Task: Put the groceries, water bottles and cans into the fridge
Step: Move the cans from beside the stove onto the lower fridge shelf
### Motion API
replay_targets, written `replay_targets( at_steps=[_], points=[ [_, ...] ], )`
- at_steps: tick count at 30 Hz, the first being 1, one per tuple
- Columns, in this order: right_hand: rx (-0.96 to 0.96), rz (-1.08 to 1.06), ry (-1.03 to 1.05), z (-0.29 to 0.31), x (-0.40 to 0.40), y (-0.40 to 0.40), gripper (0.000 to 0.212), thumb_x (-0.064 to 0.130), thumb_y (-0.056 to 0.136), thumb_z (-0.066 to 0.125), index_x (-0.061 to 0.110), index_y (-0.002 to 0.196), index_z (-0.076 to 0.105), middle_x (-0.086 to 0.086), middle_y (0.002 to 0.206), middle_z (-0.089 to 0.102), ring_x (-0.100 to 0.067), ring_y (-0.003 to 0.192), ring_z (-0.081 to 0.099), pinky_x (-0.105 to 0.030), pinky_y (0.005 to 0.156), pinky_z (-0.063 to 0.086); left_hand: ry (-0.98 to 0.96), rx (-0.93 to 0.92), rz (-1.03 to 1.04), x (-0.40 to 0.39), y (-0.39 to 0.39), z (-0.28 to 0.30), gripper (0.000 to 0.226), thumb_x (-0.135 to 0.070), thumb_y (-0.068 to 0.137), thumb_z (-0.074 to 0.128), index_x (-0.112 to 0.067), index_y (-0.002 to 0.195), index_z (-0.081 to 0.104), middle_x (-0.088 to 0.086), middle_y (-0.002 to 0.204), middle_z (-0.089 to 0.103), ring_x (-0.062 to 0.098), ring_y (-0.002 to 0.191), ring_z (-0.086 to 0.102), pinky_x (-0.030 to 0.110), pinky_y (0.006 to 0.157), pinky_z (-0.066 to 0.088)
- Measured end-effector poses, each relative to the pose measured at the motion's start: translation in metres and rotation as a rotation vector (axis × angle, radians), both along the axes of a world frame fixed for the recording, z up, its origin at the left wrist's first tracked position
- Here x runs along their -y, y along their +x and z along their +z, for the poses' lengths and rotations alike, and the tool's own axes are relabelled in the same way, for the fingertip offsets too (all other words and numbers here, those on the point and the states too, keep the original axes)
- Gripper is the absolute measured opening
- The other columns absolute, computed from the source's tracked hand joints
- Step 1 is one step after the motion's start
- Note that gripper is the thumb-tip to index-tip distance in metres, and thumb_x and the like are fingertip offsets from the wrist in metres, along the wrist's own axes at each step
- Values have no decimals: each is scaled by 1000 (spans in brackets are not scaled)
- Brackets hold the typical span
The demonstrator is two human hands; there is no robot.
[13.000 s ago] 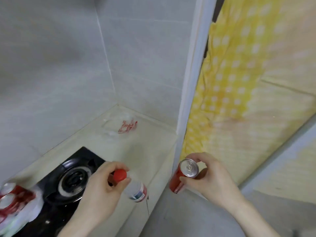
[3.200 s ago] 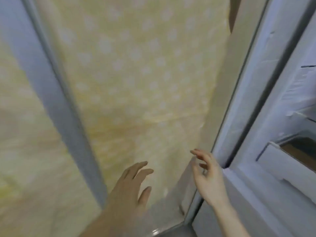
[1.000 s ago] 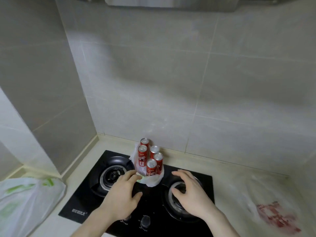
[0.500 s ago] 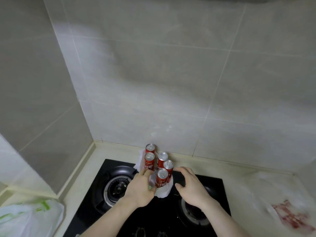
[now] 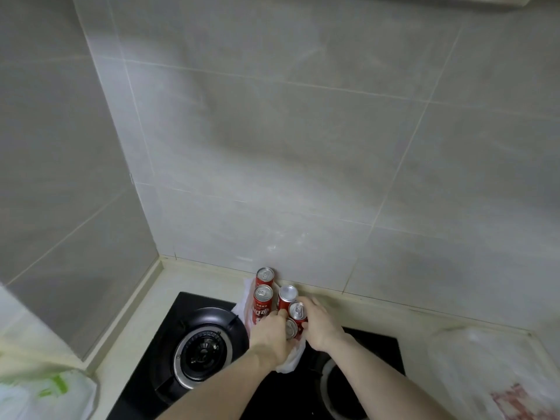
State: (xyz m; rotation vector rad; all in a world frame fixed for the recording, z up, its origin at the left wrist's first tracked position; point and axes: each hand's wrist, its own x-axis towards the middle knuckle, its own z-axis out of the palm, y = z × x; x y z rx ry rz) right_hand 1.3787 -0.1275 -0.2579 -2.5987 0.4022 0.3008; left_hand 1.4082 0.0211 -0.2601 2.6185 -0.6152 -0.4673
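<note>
Several red cans [image 5: 263, 301] stand upright in a white plastic bag [image 5: 289, 363] on the black gas stove [image 5: 157, 368], close to the tiled back wall. My left hand [image 5: 268, 333] curls round the nearest can [image 5: 291, 328] from the left. My right hand [image 5: 321, 325] wraps the can just behind it [image 5: 297, 310] from the right, fingers over its far side. Both cans stand in the bag with the other cans touching them. No water bottle or fridge is in view.
The left burner [image 5: 200, 353] lies beside the bag; my right forearm hides most of the right burner. A white bag with green print [image 5: 45, 392] sits at the bottom left on the counter. A clear plastic bag with red print [image 5: 500, 386] lies at the right.
Both hands moved forward from the front of the stove to the cans and curled round the two nearest ones. The view came closer to the stove.
</note>
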Motion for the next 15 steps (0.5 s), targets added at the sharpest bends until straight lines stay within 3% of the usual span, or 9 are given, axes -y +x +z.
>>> replay_targets(
  at_steps=[6,9,11,15],
  points=[
    [-38,-6,2,-24,2,8,64,7,83,63,40,136,47,13,134,46,-14,123,53,-29,102,48,-76,-17,32,-18,0,-2,46,-44,82,65,-30,123,51,-9,124,62,18,109,64,32,88,51],
    [12,-86,43,-29,-2,8,49,3,86,62,36,119,51,17,120,50,0,96,58,-7,72,47,-170,13,71,-42,-4,3,42,-36,83,66,-34,123,51,-13,120,64,15,106,64,30,87,51],
    [65,-154,63,-27,-9,10,35,7,87,67,30,106,47,15,112,53,-2,88,55,-10,59,40,-252,36,108,-59,-7,9,42,-35,82,68,-36,121,53,-16,117,63,12,104,62,32,88,53],
    [155,-236,82,-25,-21,14,42,22,84,77,29,96,37,10,103,56,-15,89,56,-29,72,43,-334,68,138,-87,-13,25,50,-34,83,71,-37,130,53,-25,119,55,6,113,56,25,92,49]
  ],
)
